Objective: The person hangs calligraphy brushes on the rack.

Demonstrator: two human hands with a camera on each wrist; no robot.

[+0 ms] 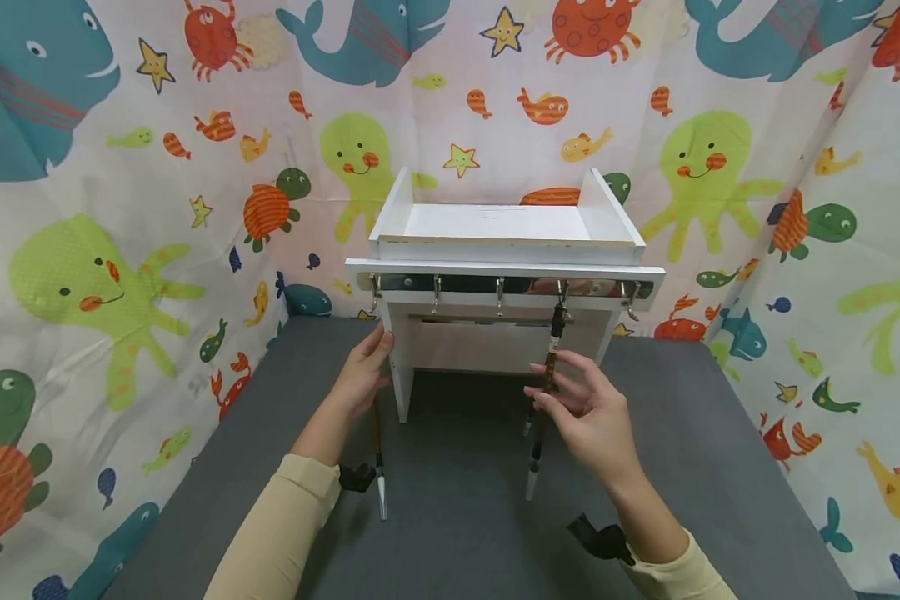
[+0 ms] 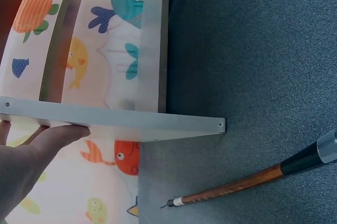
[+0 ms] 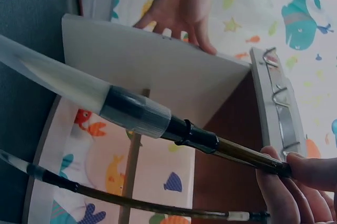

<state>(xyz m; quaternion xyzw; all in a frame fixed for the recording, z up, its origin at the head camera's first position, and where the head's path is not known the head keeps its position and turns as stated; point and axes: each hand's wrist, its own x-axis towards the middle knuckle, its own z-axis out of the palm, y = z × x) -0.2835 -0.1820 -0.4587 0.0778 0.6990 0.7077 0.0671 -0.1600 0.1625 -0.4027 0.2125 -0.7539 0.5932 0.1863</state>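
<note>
Our right grip (image 1: 598, 417) pinches 1 brush (image 3: 145, 114) near its upper end, bristles (image 3: 66, 83) below; our left grip (image 1: 358, 377), spread, touches the shelf (image 1: 504, 252).

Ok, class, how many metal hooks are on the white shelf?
5, across the front of the shelf: far-left hook, second hook, middle hook, fourth hook above a brush, far-right hook. None appears hidden.

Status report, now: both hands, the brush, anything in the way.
Left hand against the rack's side. Right hand pinching a capped brush below the hooks. Second brush close by; might get in the way.
</note>
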